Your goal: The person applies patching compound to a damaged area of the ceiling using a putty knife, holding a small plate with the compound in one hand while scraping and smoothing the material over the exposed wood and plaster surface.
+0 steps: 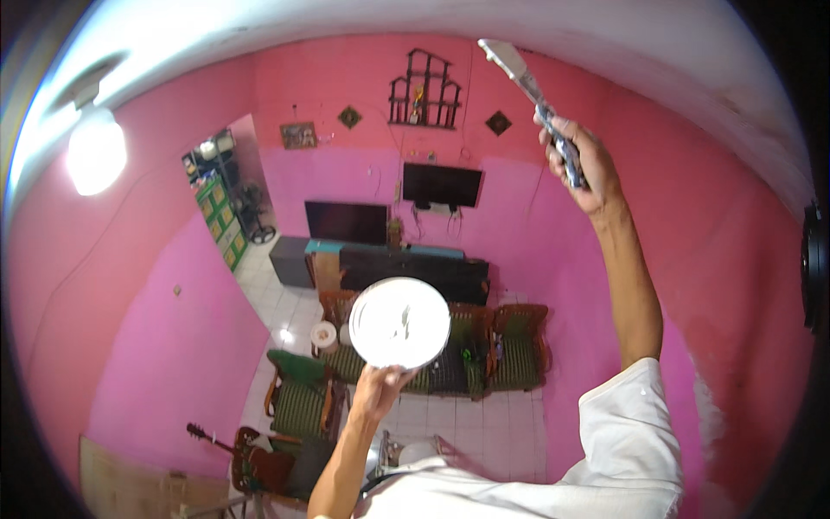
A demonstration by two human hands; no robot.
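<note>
Raised at the upper right, my right hand (588, 164) is wrapped round the handle of a putty knife (515, 67). White paste is smeared on its blade, whose tip is at the edge of the pale ceiling (354, 24); I cannot tell whether they touch. Lower down in the middle, my left hand (379, 391) grips a round white tub (355, 323) by its near side. White paste (389, 313) shows inside the tub, with a darker mark in its middle. The tub's underside is hidden.
I am high above the room. Below stand cushioned wooden chairs (298, 406), a black cabinet (415, 275), two flat screens (443, 184) and a guitar (259, 458). A lit bulb (97, 151) hangs at the upper left. Pink walls (181, 320) surround the tiled floor (510, 432).
</note>
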